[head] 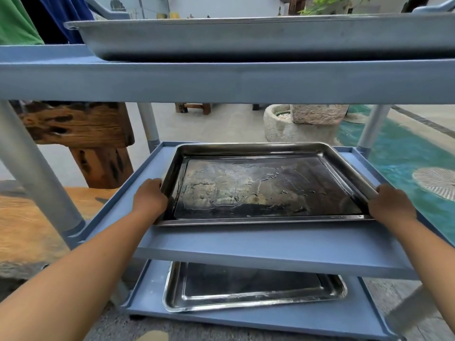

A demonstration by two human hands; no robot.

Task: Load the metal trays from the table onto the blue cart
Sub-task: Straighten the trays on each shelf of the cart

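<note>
A blue three-shelf cart (pixel 246 249) fills the view. A shallow metal tray (pixel 266 185) with a wet, stained bottom lies on the middle shelf. My left hand (pixel 149 200) grips its left rim and my right hand (pixel 390 205) grips its right rim. A second metal tray (pixel 253 286) rests on the bottom shelf, partly hidden by the middle shelf. A third, deeper grey tray (pixel 246 38) sits on the top shelf.
A wooden table (pixel 27 225) with a dark wooden leg (pixel 98 143) stands to the left of the cart. Behind the cart are a stone basin (pixel 295 126) and a pool of green water (pixel 406 161) to the right. Grey cart posts (pixel 37 173) frame the shelf.
</note>
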